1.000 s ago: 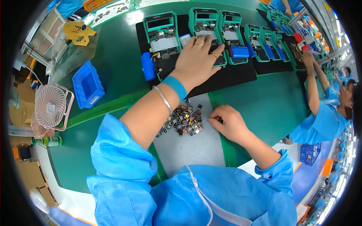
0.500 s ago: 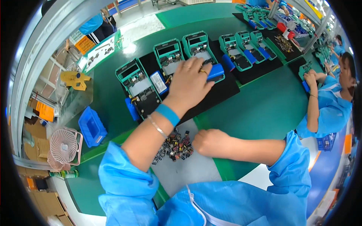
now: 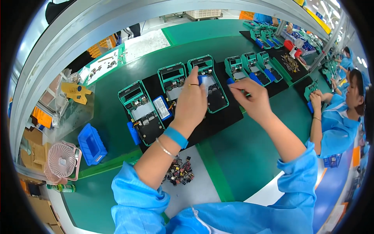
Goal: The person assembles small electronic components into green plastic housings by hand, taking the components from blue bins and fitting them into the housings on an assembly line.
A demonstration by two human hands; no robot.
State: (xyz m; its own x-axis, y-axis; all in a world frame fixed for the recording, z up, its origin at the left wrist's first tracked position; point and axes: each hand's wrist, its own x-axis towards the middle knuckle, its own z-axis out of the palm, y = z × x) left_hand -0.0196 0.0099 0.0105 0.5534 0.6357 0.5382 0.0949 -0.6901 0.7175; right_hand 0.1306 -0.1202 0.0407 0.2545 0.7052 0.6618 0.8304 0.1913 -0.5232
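My left hand (image 3: 191,102) is raised over the third green housing (image 3: 219,97). A blue battery pack (image 3: 203,80) shows in its closed fingers, mostly hidden by them. To its right my right hand (image 3: 251,96) is closed in a pinch above the black mat; a small dark bit shows at the fingertips, too small to name. Two more open green housings with circuit parts stand to the left, a middle one (image 3: 171,76) and a left one (image 3: 136,103). A blue-and-white battery pack (image 3: 162,108) lies between these two, and a blue pack (image 3: 133,133) hangs beside the left one.
Small connector pieces (image 3: 180,171) lie heaped on a grey sheet (image 3: 200,183) near me. At left stand a blue bin (image 3: 92,145), a pink fan (image 3: 62,160) and a yellow holder (image 3: 76,92). More housings (image 3: 255,70) stand right. A co-worker (image 3: 337,121) sits far right.
My left hand has lifted the blue battery pack from beside the third housing. My right hand has gone from beside the connector heap up and right, over the mat. The view has shifted slightly.
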